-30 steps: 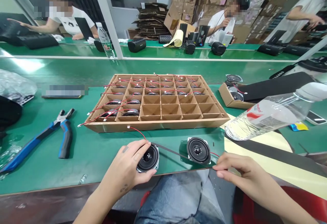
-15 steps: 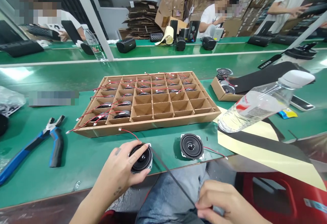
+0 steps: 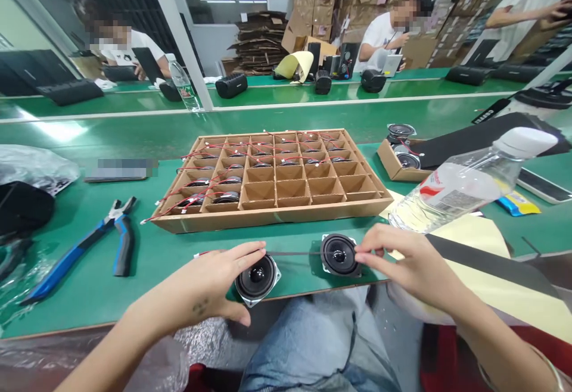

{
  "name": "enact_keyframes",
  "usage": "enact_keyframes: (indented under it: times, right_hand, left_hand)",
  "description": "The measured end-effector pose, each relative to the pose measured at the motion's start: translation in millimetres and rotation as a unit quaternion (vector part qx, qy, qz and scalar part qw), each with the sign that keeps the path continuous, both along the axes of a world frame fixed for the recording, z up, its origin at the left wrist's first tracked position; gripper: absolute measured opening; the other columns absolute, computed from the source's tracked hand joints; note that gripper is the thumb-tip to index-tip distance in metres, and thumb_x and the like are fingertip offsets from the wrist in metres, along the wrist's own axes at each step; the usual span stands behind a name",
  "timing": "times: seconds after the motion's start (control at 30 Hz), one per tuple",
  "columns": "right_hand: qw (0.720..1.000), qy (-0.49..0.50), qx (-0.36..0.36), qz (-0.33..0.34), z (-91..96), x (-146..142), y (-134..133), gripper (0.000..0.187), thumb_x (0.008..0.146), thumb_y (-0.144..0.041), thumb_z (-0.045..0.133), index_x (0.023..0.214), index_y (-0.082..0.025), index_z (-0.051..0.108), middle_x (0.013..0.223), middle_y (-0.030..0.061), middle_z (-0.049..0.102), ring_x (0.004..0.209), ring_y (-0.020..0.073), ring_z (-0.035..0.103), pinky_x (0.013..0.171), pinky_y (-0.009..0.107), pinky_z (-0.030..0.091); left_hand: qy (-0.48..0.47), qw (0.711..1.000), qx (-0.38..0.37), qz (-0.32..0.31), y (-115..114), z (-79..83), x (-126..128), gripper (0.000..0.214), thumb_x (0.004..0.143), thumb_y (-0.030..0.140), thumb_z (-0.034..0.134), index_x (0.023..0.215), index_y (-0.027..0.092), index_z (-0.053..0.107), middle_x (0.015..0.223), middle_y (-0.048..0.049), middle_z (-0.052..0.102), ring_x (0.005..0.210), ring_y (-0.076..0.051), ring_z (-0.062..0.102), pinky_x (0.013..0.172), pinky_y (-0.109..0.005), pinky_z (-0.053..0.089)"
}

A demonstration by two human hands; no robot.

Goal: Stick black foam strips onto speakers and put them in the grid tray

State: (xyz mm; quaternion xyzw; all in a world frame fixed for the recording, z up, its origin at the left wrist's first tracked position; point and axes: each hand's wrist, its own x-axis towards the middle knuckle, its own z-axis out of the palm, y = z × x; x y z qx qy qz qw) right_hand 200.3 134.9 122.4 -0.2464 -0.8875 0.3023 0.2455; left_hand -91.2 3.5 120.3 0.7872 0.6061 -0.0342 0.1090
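My left hand lies beside a round black speaker at the table's front edge, fingers stretched over its upper rim and thumb apart near its lower corner. A thin black strip runs level from that rim toward the right. Its far end is pinched between thumb and fingertips of my right hand. Below the strip's right part sits a second speaker, whose wire is hidden by my right hand. Behind both stands a divided cardboard box, many cells holding speakers with red wires.
Blue-handled pliers lie at left. To the right are a tilted water bottle, yellow backing sheets and a small carton with speakers. Co-workers sit across the green bench, beyond a white post.
My right hand has risen from above my lap to beside the right speaker, swinging the strip level. My left fingers have slid to the left speaker's rim, and that speaker looks turned.
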Motion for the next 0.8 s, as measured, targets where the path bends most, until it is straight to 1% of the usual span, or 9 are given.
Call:
enact_keyframes:
  times: [0.07,0.13,0.2,0.27,0.33,0.5,0.63,0.8]
  right_hand:
    - [1.000,0.005,0.019,-0.009,2.9,-5.2,15.3,0.010,0.082,-0.020,0.057,0.073,-0.018,0.061,0.071,0.0026,0.060,0.066,0.0139,0.055,0.059,0.024,0.042]
    - [1.000,0.004,0.026,-0.010,4.2,-10.8,25.0,0.011,0.081,-0.021,0.057,0.072,-0.017,0.061,0.070,0.0024,0.060,0.065,0.0141,0.054,0.059,0.025,0.042]
    - [1.000,-0.005,0.020,-0.005,3.9,-14.3,30.1,0.012,0.081,-0.022,0.057,0.071,-0.017,0.061,0.070,0.0026,0.060,0.066,0.0144,0.054,0.059,0.025,0.042]
    - [1.000,-0.011,0.012,0.010,1.2,-14.4,32.0,0.013,0.081,-0.023,0.058,0.071,-0.017,0.061,0.071,0.0027,0.059,0.066,0.0144,0.054,0.060,0.025,0.042]
    - [0.999,-0.012,0.003,0.030,-3.8,-11.6,31.4,0.013,0.081,-0.024,0.058,0.071,-0.017,0.062,0.071,0.0027,0.058,0.066,0.0139,0.054,0.060,0.025,0.042]
    - [0.998,-0.020,-0.018,0.058,-17.0,1.4,19.0,0.015,0.084,-0.024,0.056,0.071,-0.017,0.060,0.072,0.0023,0.057,0.068,0.0135,0.054,0.061,0.024,0.042]
    - [0.997,-0.030,-0.011,0.076,-21.7,10.1,2.0,0.016,0.087,-0.023,0.053,0.072,-0.018,0.059,0.073,0.0019,0.056,0.068,0.0136,0.054,0.060,0.024,0.041]
    - [0.994,-0.064,0.006,0.091,-26.8,16.0,-18.2,0.014,0.089,-0.020,0.051,0.076,-0.019,0.057,0.077,0.0019,0.055,0.071,0.0143,0.053,0.063,0.026,0.038]
  left_hand:
    - [-0.012,0.999,-0.036,-0.011,6.1,6.6,-6.2,0.078,0.064,0.037,0.074,0.131,0.032,0.035,0.136,0.0004,0.041,0.113,-0.023,0.051,0.088,-0.031,0.047]
    - [-0.001,0.999,-0.038,-0.006,8.7,8.2,-5.0,0.069,0.065,0.036,0.073,0.126,0.032,0.042,0.133,-0.0004,0.044,0.109,-0.023,0.054,0.085,-0.030,0.048]
    - [0.024,1.000,-0.020,0.004,6.7,5.0,0.8,0.066,0.063,0.040,0.074,0.123,0.028,0.047,0.129,-0.0031,0.048,0.101,-0.025,0.059,0.080,-0.032,0.051]
    - [0.049,0.999,0.003,0.015,1.6,-0.9,7.2,0.067,0.063,0.044,0.073,0.122,0.024,0.048,0.126,-0.0054,0.051,0.091,-0.025,0.062,0.076,-0.034,0.052]
    - [0.063,0.997,0.029,0.023,-4.2,-6.8,11.5,0.069,0.062,0.046,0.073,0.122,0.023,0.048,0.123,-0.0061,0.053,0.082,-0.023,0.064,0.071,-0.034,0.053]
    - [0.084,0.994,0.069,0.023,-9.3,-13.4,12.6,0.071,0.061,0.051,0.072,0.122,0.025,0.048,0.118,-0.0051,0.055,0.072,-0.019,0.062,0.066,-0.032,0.052]
    - [0.100,0.993,0.057,0.021,-6.5,-11.4,12.5,0.073,0.061,0.055,0.070,0.123,0.025,0.048,0.117,-0.0049,0.055,0.069,-0.019,0.061,0.065,-0.033,0.051]
    - [0.118,0.992,0.044,0.013,-1.5,-6.4,14.5,0.072,0.061,0.055,0.069,0.124,0.027,0.047,0.116,-0.0036,0.055,0.067,-0.019,0.061,0.063,-0.033,0.051]
